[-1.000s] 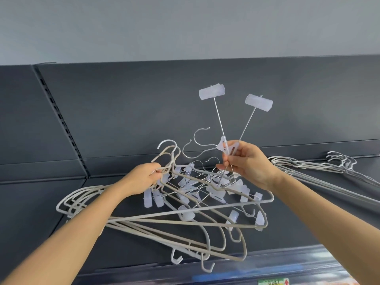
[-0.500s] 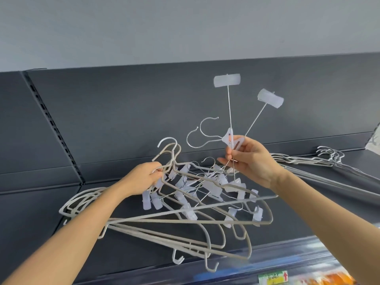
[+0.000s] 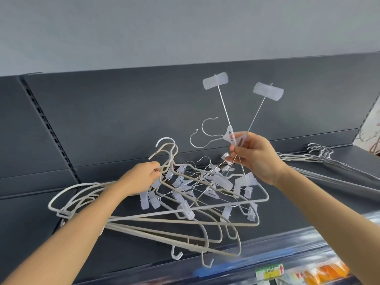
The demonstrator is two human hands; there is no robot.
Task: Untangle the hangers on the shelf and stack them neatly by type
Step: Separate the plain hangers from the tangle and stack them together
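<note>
A tangled pile of cream coated hangers (image 3: pixel 185 221) and clear-clip wire hangers lies on the dark shelf (image 3: pixel 41 233). My left hand (image 3: pixel 141 177) grips the necks of the cream hangers just below their hooks (image 3: pixel 164 147). My right hand (image 3: pixel 257 157) pinches two clip hangers (image 3: pixel 232 136) at their centre pieces and holds them upright above the pile. Their wire bars cross at my fingers, with two clear clips (image 3: pixel 215 81) up high and silver hooks (image 3: pixel 203 134) pointing left. Their lower clips (image 3: pixel 245 181) still touch the pile.
A separate row of thin hangers (image 3: pixel 314 155) lies flat on the shelf at the right. The grey back panel (image 3: pixel 144 110) rises behind the pile. A price-tag rail (image 3: pixel 269 272) and packaged goods sit below the shelf's front edge.
My right hand has shifted the two clip hangers slightly and tilted them; the upper clips have swung a little. My left hand keeps the same grip on the cream hangers.
</note>
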